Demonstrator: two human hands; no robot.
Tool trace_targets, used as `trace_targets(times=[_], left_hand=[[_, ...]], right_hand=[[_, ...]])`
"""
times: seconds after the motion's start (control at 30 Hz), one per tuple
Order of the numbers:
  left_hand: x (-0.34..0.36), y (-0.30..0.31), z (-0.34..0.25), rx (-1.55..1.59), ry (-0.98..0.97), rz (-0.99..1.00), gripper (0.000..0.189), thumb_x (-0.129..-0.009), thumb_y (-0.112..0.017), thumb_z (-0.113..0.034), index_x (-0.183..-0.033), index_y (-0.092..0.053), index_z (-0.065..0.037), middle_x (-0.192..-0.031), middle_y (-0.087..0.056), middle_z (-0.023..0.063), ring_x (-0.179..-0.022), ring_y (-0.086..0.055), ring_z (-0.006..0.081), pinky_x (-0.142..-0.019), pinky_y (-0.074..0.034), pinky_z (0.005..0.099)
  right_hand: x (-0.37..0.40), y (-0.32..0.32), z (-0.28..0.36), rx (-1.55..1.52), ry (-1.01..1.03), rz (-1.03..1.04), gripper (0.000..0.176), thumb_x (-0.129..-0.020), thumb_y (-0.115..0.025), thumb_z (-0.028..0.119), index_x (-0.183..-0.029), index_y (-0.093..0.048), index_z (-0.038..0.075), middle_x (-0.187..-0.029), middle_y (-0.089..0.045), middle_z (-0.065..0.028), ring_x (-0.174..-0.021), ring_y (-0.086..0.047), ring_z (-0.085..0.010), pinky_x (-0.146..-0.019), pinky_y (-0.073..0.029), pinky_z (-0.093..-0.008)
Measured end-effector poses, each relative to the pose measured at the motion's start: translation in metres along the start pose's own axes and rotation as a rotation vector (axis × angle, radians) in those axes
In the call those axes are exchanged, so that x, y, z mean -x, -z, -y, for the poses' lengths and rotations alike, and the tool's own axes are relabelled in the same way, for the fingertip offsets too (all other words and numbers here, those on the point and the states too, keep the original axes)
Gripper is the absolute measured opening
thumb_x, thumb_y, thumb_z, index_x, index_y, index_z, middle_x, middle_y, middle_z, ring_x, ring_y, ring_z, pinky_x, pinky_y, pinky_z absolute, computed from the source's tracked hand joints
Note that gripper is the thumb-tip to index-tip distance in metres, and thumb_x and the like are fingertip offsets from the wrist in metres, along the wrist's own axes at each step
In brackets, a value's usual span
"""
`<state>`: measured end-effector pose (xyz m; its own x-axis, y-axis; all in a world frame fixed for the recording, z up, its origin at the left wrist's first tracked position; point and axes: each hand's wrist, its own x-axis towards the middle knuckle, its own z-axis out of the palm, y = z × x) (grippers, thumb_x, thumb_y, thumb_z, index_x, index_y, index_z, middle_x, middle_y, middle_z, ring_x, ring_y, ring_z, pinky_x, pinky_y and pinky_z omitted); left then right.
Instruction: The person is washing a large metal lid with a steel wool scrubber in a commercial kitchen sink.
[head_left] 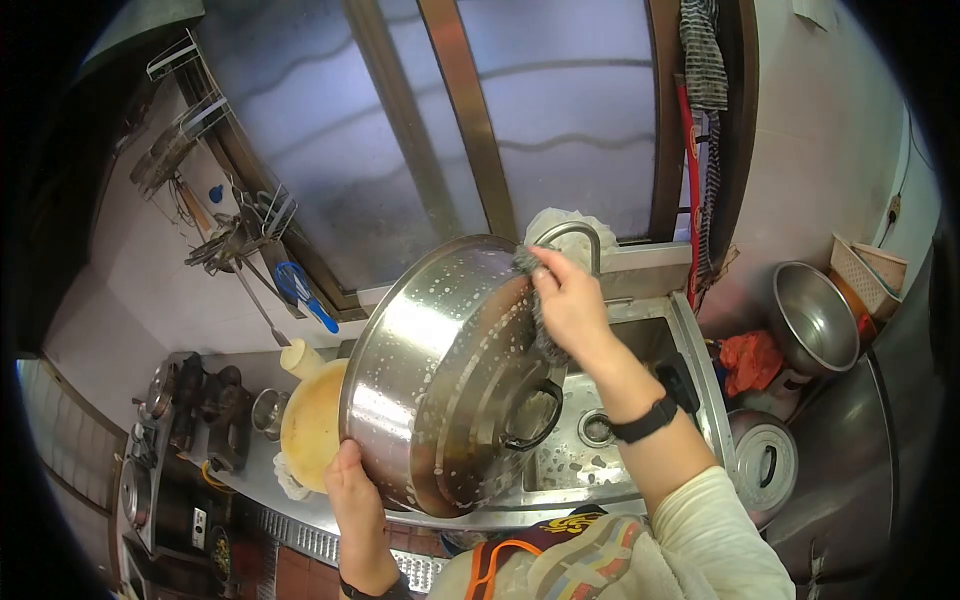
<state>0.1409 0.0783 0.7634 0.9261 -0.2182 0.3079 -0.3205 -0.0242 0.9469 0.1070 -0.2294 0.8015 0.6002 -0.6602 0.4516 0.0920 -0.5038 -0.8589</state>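
Note:
A large steel pot lid [425, 330], spotted with suds, is tilted up over the sink [620, 480], its black handle facing the basin. My left hand [355, 495] holds the lid's lower left rim, fingers partly hidden behind it. At the lid's upper right edge, my right hand [572, 300] is closed on a grey scouring pad [549, 345], which touches the lid. The curved faucet [590, 235] stands just behind my right hand.
Left of the lid are a round yellowish board [308, 425] and a small metal cup [268, 412]. A steel pot [815, 318], a red bag [750, 362] and another lid [766, 465] sit at the right. Utensils hang on the left wall.

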Motion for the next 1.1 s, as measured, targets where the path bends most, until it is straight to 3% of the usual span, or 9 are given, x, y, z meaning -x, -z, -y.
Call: trace_targets(times=[0.17, 0.27, 0.37, 0.47, 0.6, 0.67, 0.77, 0.93, 1.1], left_hand=[[-0.005, -0.012, -0.012, -0.006, -0.004, 0.009, 0.039, -0.097, -0.039, -0.026, -0.109, -0.053, 0.008, -0.104, -0.059, 0.012, -0.093, -0.054, 0.0162, -0.083, -0.043, 0.028], [-0.007, -0.022, -0.016, 0.027, -0.046, -0.044, 0.039, -0.097, -0.038, -0.026, -0.105, -0.054, 0.009, -0.1, -0.059, 0.0124, -0.091, -0.054, 0.0167, -0.082, -0.043, 0.0275], [-0.005, -0.007, -0.006, -0.014, 0.004, 0.001, 0.041, -0.098, -0.038, -0.027, -0.107, -0.053, 0.01, -0.103, -0.059, 0.0135, -0.093, -0.054, 0.0179, -0.083, -0.042, 0.0287], [-0.002, 0.005, 0.003, -0.082, 0.028, 0.001, 0.042, -0.097, -0.039, -0.028, -0.106, -0.053, 0.01, -0.103, -0.059, 0.0131, -0.093, -0.054, 0.0177, -0.083, -0.042, 0.0284], [-0.003, 0.008, 0.018, 0.097, 0.006, -0.025, 0.042, -0.097, -0.041, -0.029, -0.107, -0.053, 0.009, -0.103, -0.058, 0.0126, -0.092, -0.054, 0.0177, -0.083, -0.043, 0.0292], [-0.002, 0.008, 0.02, 0.179, -0.003, -0.03, 0.042, -0.097, -0.041, -0.03, -0.108, -0.053, 0.009, -0.104, -0.058, 0.0124, -0.093, -0.054, 0.018, -0.083, -0.043, 0.03], [-0.005, 0.021, 0.033, 0.138, -0.074, 0.042, 0.048, -0.096, -0.042, -0.035, -0.12, -0.045, 0.007, -0.108, -0.058, 0.0136, -0.094, -0.058, 0.021, -0.082, -0.048, 0.0331], [-0.005, 0.028, 0.041, 0.229, -0.054, 0.024, 0.052, -0.095, -0.043, -0.04, -0.119, -0.046, 0.006, -0.108, -0.058, 0.0133, -0.095, -0.059, 0.0209, -0.082, -0.049, 0.0328], [-0.007, 0.043, 0.053, 0.244, -0.021, 0.034, 0.055, -0.093, -0.044, -0.045, -0.116, -0.048, 0.005, -0.11, -0.059, 0.0124, -0.096, -0.059, 0.0212, -0.082, -0.048, 0.0332]], right_hand=[[0.065, -0.026, 0.061, 0.13, 0.753, 0.02, 0.038, -0.075, -0.057, 0.002, -0.113, -0.061, 0.01, -0.117, -0.053, -0.0221, -0.11, -0.053, -0.0365, -0.095, -0.044, -0.0433], [0.081, -0.034, 0.062, 0.025, 0.832, 0.164, 0.041, -0.074, -0.058, 0.002, -0.114, -0.06, 0.01, -0.12, -0.052, -0.019, -0.117, -0.049, -0.0358, -0.098, -0.039, -0.0498], [0.053, -0.034, 0.04, 0.045, 0.691, -0.041, 0.041, -0.077, -0.055, 0.002, -0.117, -0.059, 0.011, -0.119, -0.052, -0.0205, -0.117, -0.048, -0.0376, -0.098, -0.04, -0.0444], [0.022, -0.024, 0.02, -0.193, 0.178, 0.019, 0.038, -0.085, -0.05, 0.009, -0.123, -0.053, 0.008, -0.112, -0.055, -0.0251, -0.104, -0.055, -0.0391, -0.091, -0.044, -0.0418], [0.041, -0.028, 0.018, -0.091, 0.171, -0.074, 0.037, -0.085, -0.05, 0.009, -0.122, -0.054, 0.006, -0.115, -0.053, -0.028, -0.103, -0.055, -0.0388, -0.088, -0.045, -0.042], [0.064, -0.033, 0.035, 0.044, 0.602, -0.073, 0.038, -0.083, -0.052, 0.009, -0.121, -0.055, 0.008, -0.118, -0.051, -0.0273, -0.11, -0.052, -0.0393, -0.093, -0.043, -0.0454], [0.074, -0.021, 0.059, 0.073, 0.755, 0.019, 0.042, -0.077, -0.057, 0.004, -0.119, -0.057, 0.01, -0.119, -0.051, -0.0232, -0.115, -0.049, -0.0397, -0.095, -0.043, -0.0412], [0.024, 0.011, 0.028, -0.004, 0.101, 0.11, 0.033, -0.083, -0.054, 0.011, -0.115, -0.058, 0.007, -0.111, -0.058, -0.023, -0.104, -0.056, -0.0372, -0.089, -0.045, -0.0396], [0.001, -0.008, -0.086, -0.271, -0.138, 0.054, 0.029, -0.084, -0.051, 0.012, -0.11, -0.06, 0.002, -0.105, -0.062, -0.0187, -0.096, -0.06, -0.03, -0.085, -0.045, -0.0338]])
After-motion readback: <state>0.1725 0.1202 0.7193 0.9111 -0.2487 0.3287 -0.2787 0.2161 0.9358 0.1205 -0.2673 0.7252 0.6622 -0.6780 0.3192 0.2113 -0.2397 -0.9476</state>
